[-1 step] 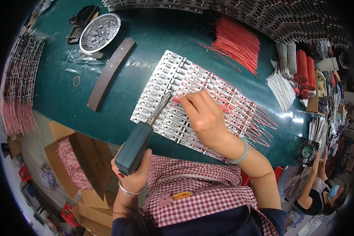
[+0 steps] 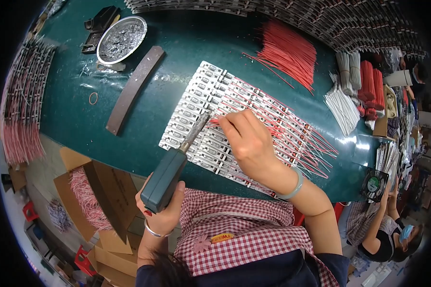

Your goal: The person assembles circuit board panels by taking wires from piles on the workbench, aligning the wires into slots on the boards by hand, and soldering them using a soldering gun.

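My left hand [image 2: 163, 213] is wrapped round the dark green body of a soldering gun [image 2: 164, 179]. Its metal shaft slants up and right, with the tip over a panel of small white plastic holders [image 2: 184, 112] set in rows. My right hand [image 2: 246, 141] is above the middle of that panel, thumb and fingers pinched on red wires [image 2: 214, 121] whose ends poke out just right of the tip. Red and white wires [image 2: 321, 148] run across the panel's right half and past its edge. The fingers hide part of the wires they hold.
A pile of loose red wires [image 2: 289, 57] lies at the far right, near white wire bundles [image 2: 342, 112]. At the far left are a metal bowl [image 2: 122, 40], a curved brown bar [image 2: 136, 91] and a rubber band [image 2: 93, 98]. An open cardboard box [image 2: 112, 191] stands below left. Another person [image 2: 388, 234] sits at right.
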`<action>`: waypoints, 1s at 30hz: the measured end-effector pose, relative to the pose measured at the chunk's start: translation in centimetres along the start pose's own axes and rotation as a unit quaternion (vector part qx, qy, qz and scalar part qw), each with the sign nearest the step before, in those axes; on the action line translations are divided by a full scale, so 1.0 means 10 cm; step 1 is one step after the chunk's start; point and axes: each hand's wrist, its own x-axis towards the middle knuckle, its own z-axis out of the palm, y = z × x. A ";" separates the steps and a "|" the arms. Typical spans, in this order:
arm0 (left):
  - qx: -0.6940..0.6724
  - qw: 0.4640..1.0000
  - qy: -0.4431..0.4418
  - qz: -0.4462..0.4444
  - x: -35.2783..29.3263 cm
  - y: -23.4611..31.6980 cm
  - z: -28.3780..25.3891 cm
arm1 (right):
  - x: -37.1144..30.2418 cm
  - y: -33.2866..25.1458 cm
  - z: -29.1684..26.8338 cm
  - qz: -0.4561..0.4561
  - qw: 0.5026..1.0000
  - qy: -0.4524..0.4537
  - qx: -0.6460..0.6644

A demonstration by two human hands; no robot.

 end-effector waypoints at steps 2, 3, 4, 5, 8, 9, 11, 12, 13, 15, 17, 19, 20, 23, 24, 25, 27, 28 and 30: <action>0.001 1.000 -0.004 -0.002 0.00 0.00 0.00 | 0.01 0.00 0.00 0.003 1.000 -0.001 0.005; 0.002 1.000 -0.008 -0.004 0.00 0.00 0.00 | 0.01 -0.01 0.00 0.002 1.000 -0.002 0.005; 0.002 1.000 -0.008 -0.004 0.00 0.00 0.00 | 0.01 -0.01 0.00 0.003 1.000 -0.007 0.002; 0.010 1.000 -0.008 0.008 0.01 0.00 0.01 | 0.01 -0.01 0.00 0.005 1.000 -0.012 -0.002; 0.023 0.999 -0.012 0.040 0.02 -0.03 0.01 | 0.00 -0.01 0.01 0.000 1.000 -0.014 -0.006; 0.028 0.998 -0.015 0.059 0.03 -0.03 0.01 | 0.00 -0.01 0.01 0.000 1.000 -0.014 -0.006; 0.033 0.997 -0.017 0.063 0.04 -0.01 0.01 | 0.00 -0.02 0.01 0.002 1.000 -0.023 -0.015; 0.037 0.997 -0.019 0.067 0.05 0.01 0.01 | 0.01 -0.02 0.01 0.003 1.000 -0.023 -0.015; 0.037 0.997 -0.020 0.067 0.06 0.03 0.01 | 0.01 -0.03 0.01 0.001 1.000 -0.024 -0.016; 0.067 0.994 -0.040 0.071 0.08 0.05 -0.01 | 0.01 -0.03 0.01 0.000 1.000 -0.025 -0.017; 0.068 0.994 -0.036 0.077 0.08 0.05 -0.01 | 0.00 -0.03 0.01 0.004 0.999 -0.035 -0.022; 0.069 0.994 -0.032 0.083 0.08 0.06 -0.01 | 0.01 -0.03 0.00 0.003 0.999 -0.035 -0.022; 0.046 0.998 -0.027 0.044 0.06 0.07 -0.02 | 0.01 -0.03 0.00 0.002 0.999 -0.035 -0.023; 0.018 1.000 -0.008 -0.007 -0.01 0.03 -0.05 | 0.01 -0.03 0.00 0.004 0.999 -0.036 -0.022; 0.012 1.000 0.005 -0.018 -0.03 0.00 -0.05 | 0.01 -0.04 0.00 0.004 0.999 -0.036 -0.022; 0.012 1.000 0.006 -0.018 -0.04 -0.03 -0.06 | 0.01 -0.04 0.00 0.004 0.999 -0.033 -0.023; 0.040 0.999 0.014 0.024 -0.05 -0.05 -0.07 | 0.01 -0.04 0.01 0.003 0.999 -0.031 -0.024; 0.040 0.999 0.015 0.025 -0.05 -0.04 -0.07 | 0.00 -0.04 0.01 0.004 0.999 -0.030 -0.024; 0.022 0.999 0.030 0.022 -0.04 0.02 -0.05 | 0.00 -0.04 0.00 0.004 0.999 -0.029 -0.026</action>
